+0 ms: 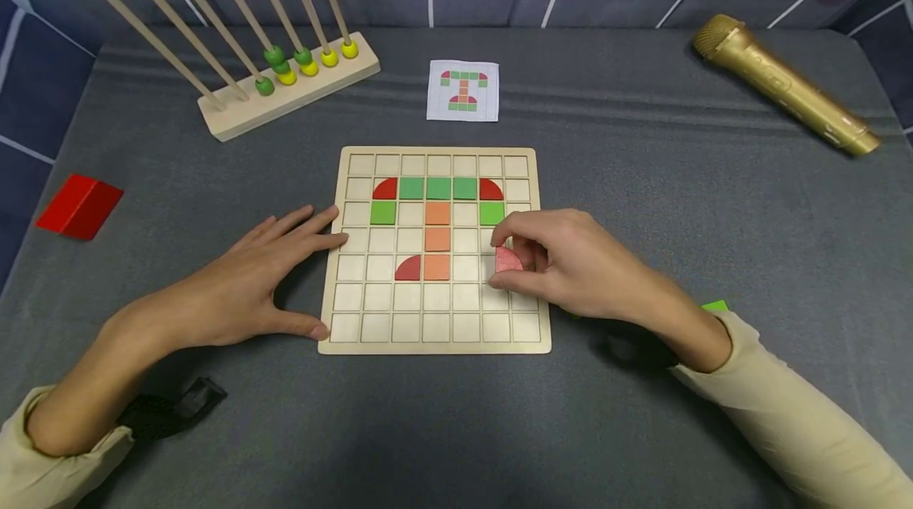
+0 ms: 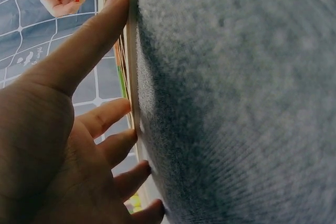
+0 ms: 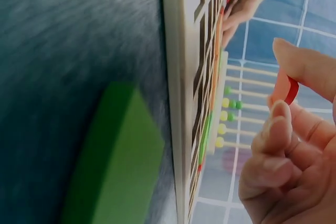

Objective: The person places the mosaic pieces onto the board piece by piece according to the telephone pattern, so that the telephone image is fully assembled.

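A wooden grid board (image 1: 435, 348) lies flat on the dark table. Green squares (image 1: 438, 189), orange squares (image 1: 437, 239) and red quarter-circles (image 1: 408, 268) fill some of its cells. My left hand (image 1: 238, 291) rests along the board's left edge, fingers spread, thumb at the lower corner; the left wrist view shows the fingertips against that edge. Over the right part of the grid, my right hand (image 1: 581, 263) pinches a red quarter-circle piece (image 1: 508, 260) between thumb and fingers. In the right wrist view this piece (image 3: 286, 88) is held off the board.
A printed pattern card (image 1: 464, 90) lies behind the board. To its left stands a wooden bead rack (image 1: 292, 97) with tall pegs. A gold microphone (image 1: 788, 85) lies back right, a red block (image 1: 80, 206) far left. Near the right wrist is a green block (image 3: 118, 156), mostly hidden from above.
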A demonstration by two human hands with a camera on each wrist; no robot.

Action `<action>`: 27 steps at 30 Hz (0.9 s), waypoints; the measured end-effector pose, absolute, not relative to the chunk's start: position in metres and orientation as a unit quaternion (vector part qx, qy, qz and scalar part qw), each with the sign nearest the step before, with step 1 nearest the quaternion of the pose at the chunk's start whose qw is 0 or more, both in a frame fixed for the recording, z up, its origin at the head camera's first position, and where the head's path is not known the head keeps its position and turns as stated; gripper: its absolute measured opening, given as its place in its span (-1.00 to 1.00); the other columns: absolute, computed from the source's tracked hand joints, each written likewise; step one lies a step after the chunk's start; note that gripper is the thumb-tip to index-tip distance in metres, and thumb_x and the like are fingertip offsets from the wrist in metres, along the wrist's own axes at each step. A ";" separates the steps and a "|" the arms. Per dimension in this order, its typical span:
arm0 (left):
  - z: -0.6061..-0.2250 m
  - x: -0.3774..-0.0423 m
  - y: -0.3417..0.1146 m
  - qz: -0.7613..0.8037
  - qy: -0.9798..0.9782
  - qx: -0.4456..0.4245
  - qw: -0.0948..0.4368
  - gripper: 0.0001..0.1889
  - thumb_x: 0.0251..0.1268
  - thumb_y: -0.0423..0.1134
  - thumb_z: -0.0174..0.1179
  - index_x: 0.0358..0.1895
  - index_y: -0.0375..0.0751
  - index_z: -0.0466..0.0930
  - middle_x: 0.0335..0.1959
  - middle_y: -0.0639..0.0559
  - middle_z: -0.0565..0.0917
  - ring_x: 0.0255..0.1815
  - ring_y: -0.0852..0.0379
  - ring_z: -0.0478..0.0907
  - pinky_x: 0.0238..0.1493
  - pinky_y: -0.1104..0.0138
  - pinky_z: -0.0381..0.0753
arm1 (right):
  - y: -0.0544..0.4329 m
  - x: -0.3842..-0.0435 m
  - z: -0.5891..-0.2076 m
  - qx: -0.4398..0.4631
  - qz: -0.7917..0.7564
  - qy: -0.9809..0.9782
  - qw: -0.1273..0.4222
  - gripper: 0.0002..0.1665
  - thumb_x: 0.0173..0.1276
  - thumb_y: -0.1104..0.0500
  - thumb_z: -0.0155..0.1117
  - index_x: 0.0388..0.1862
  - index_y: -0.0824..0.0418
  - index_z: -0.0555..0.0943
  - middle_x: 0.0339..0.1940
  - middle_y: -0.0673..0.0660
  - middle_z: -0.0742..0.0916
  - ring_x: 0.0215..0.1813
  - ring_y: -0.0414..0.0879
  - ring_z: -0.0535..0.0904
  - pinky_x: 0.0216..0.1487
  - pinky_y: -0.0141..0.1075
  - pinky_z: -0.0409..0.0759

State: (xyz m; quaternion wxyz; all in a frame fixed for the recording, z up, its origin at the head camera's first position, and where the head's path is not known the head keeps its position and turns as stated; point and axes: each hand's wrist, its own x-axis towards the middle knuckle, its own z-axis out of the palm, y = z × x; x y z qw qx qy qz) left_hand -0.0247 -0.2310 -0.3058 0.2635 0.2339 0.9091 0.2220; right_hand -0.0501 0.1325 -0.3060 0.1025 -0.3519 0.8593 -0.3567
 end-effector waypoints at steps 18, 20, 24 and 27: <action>-0.307 -0.024 -0.232 0.222 0.910 0.239 0.255 0.14 -0.12 0.48 0.31 0.52 -0.07 0.18 0.61 -0.03 -0.11 0.58 -0.22 -0.25 0.42 -0.27 -0.29 | 0.093 -0.059 -0.315 -0.351 -0.333 0.863 0.147 -0.71 0.15 0.07 0.55 -0.36 0.13 0.58 -0.67 -0.14 0.48 -0.55 -0.26 0.38 -0.40 -0.26 0.42; -0.307 -0.024 -0.232 0.223 0.909 0.239 0.257 0.14 -0.12 0.48 0.32 0.53 -0.06 0.17 0.61 -0.04 -0.11 0.58 -0.22 -0.26 0.41 -0.28 -0.29 | 0.093 -0.060 -0.315 -0.350 -0.333 0.862 0.153 -0.73 0.16 0.09 0.54 -0.33 0.15 0.60 -0.67 -0.15 0.50 -0.54 -0.27 0.42 -0.35 -0.27 0.45; -0.307 -0.024 -0.232 0.226 0.908 0.237 0.261 0.14 -0.12 0.47 0.33 0.53 -0.06 0.16 0.61 -0.05 -0.11 0.58 -0.23 -0.26 0.41 -0.28 -0.30 | 0.096 -0.061 -0.314 -0.342 -0.334 0.865 0.155 -0.76 0.17 0.14 0.52 -0.29 0.16 0.62 -0.62 -0.13 0.54 -0.49 -0.24 0.45 -0.27 -0.26 0.47; -0.307 -0.024 -0.232 0.227 0.908 0.234 0.263 0.14 -0.13 0.47 0.33 0.53 -0.06 0.17 0.61 -0.06 -0.12 0.58 -0.24 -0.26 0.41 -0.29 -0.31 | 0.099 -0.062 -0.312 -0.336 -0.331 0.868 0.157 -0.77 0.16 0.18 0.52 -0.26 0.16 0.63 -0.54 -0.09 0.57 -0.44 -0.21 0.45 -0.27 -0.25 0.47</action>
